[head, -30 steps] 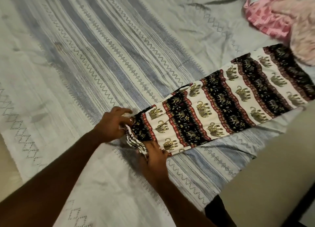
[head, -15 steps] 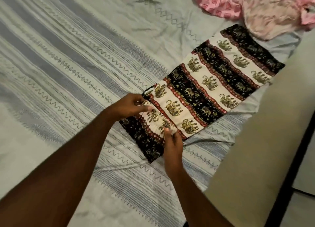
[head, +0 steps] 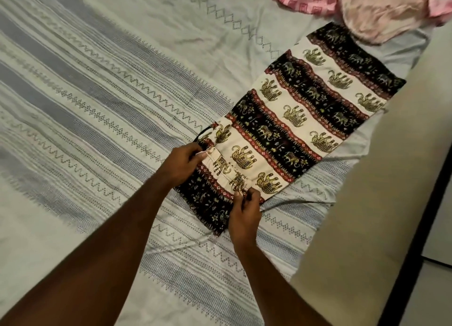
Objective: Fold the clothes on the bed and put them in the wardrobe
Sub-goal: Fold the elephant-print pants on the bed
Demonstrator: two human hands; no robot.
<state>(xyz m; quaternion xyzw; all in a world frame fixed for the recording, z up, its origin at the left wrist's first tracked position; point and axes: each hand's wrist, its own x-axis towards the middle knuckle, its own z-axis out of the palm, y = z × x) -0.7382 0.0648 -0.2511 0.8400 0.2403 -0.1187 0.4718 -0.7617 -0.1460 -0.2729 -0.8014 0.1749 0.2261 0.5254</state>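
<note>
You are looking at thin, matt printed cloth in the elephant-print garment (head: pixel 298 120), gathered and puckered at its near end. The bedsheet (head: pixel 97 93) under it is woven cotton-like cloth, matt and lightly creased (its stripes look stitched in). The pink clothes (head: pixel 354 5) look soft, one piece slightly fuzzy.

— Underneath? Bed (head: pixel 102 85), spread with grey striped, zigzag-stitched sheet (head: pixel 73 139).
— On top? Elephant-print garment (head: pixel 305 120) laid flat near right edge; pink clothes (head: pixel 362 5) heaped beyond, overlapping its far end.
</note>
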